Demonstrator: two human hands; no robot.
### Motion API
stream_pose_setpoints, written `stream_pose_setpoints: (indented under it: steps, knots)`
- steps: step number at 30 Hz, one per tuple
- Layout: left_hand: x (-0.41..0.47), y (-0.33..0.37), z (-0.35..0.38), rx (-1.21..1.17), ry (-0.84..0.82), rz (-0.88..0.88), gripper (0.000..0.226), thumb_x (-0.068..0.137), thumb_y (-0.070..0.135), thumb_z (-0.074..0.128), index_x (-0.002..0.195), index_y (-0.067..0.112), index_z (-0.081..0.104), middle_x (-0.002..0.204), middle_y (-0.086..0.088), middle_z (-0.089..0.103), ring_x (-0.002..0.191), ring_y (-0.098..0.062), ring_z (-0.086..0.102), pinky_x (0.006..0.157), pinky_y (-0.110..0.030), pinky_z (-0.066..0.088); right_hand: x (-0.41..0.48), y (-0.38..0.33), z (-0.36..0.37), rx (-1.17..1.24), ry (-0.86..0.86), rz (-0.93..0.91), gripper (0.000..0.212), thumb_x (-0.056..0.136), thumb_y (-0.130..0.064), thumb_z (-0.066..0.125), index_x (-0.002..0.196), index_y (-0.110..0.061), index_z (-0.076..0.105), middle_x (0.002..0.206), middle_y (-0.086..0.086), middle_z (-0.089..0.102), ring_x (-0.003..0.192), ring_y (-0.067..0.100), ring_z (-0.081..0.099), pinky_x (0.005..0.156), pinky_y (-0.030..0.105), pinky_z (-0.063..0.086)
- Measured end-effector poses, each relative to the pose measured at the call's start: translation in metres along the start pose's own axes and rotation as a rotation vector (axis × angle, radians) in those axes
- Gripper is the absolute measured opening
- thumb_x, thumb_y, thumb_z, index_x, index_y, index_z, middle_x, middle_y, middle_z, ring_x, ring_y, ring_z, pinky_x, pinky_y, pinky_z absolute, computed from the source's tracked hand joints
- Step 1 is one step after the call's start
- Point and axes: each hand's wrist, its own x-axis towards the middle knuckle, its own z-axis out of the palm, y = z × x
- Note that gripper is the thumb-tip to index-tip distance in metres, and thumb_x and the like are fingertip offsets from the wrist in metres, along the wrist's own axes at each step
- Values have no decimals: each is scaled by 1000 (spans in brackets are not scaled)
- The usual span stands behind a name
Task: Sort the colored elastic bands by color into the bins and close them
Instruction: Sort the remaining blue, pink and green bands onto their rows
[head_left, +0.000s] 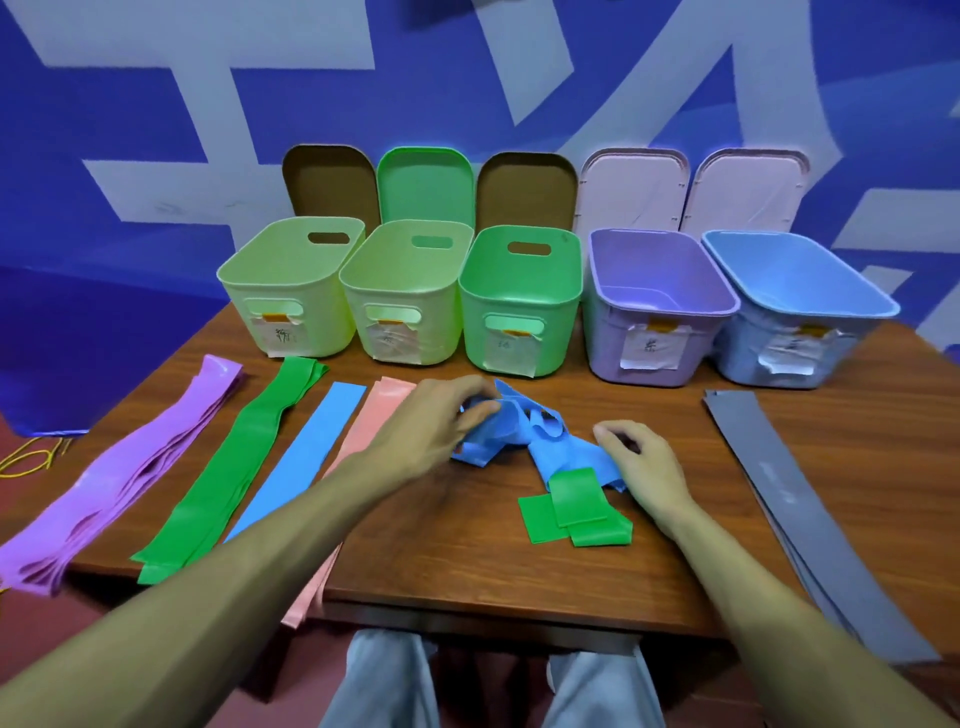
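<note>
A crumpled blue band (524, 436) lies mid-table. My left hand (441, 421) pinches its upper left fold, and my right hand (641, 465) rests with curled fingers on its right end. A folded green band (576, 506) lies just below it. Flat on the table from the left are purple bands (130, 467), green bands (239, 467), a blue band (306, 457) and a pink band (374, 421). Grey bands (789, 499) lie at the right. Behind stand open bins: two pale green (291, 291) (405, 296), one green (519, 306), one purple (660, 312), one blue (800, 317).
Lids lean on the blue wall behind the bins: brown (330, 182), green (425, 182), brown (525, 187), pink (634, 187), pink (748, 187). Several band ends hang over the table's front edge (467, 603). Yellow cord (31, 460) lies on the floor at left.
</note>
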Motion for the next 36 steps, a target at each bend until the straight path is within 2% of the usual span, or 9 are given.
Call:
stream_pose_setpoints:
  steps: [2,5,8,14,20,26,31,33,36]
  knots:
    - [3,10,-9,62,-7,46,16,94,24,54,106,18,63,94,3,66,71,-4,53,61,-9,36,0,-6,-4,20,-37,38,8,90,-30,60,92,-28,68,101,-7,66,100,12,58,86,25,40]
    - [11,24,-23,122,-20,81,30,94,21,54,124,18,54,102,3,59,89,-9,49,69,-17,30,3,-22,-7,29,-64,28,12,91,-26,60,100,-22,67,108,0,68,101,14,59,89,26,43]
    - [20,40,-38,66,26,70,37,90,17,61,126,15,50,84,3,51,78,-14,46,64,-21,28,6,-64,-15,45,-64,-125,18,91,-21,60,107,-15,66,105,0,66,99,12,59,84,19,44]
    - [40,75,-75,-139,175,76,32,74,17,78,99,18,57,71,7,55,61,-4,48,58,-17,37,-1,-173,-41,238,-119,-417,14,93,-15,56,103,-13,66,96,-3,67,83,-8,60,77,4,42]
    - [40,98,-112,-300,179,91,42,69,12,82,98,16,52,72,-5,62,53,-3,48,51,-12,37,-10,-225,-57,181,-221,-519,10,91,-12,60,90,-9,69,75,-4,64,64,-5,53,65,10,43]
    - [28,104,-132,-504,269,84,39,77,15,76,109,13,55,67,-1,61,66,-9,56,64,-20,43,-13,-259,-61,215,-145,-552,9,89,-9,62,85,-11,70,72,-3,65,63,2,56,60,17,49]
    - [10,85,-110,-652,46,60,34,88,17,63,121,14,56,112,7,68,103,-3,63,84,-18,51,-21,-277,-55,383,-137,-476,10,89,-10,62,92,-4,69,75,2,64,66,9,58,60,22,50]
    - [4,79,-96,-678,-20,26,31,89,11,62,118,20,56,109,13,66,96,5,63,79,-13,50,-24,-282,-51,407,-138,-459,10,89,-11,62,91,-4,69,73,3,62,65,13,56,61,26,50]
    - [-4,69,-78,-765,-17,-47,29,87,11,65,114,16,57,104,5,68,93,-5,64,78,-17,52,-29,-291,-45,450,-115,-436,9,89,-13,63,87,-7,69,73,4,61,62,11,54,63,29,52]
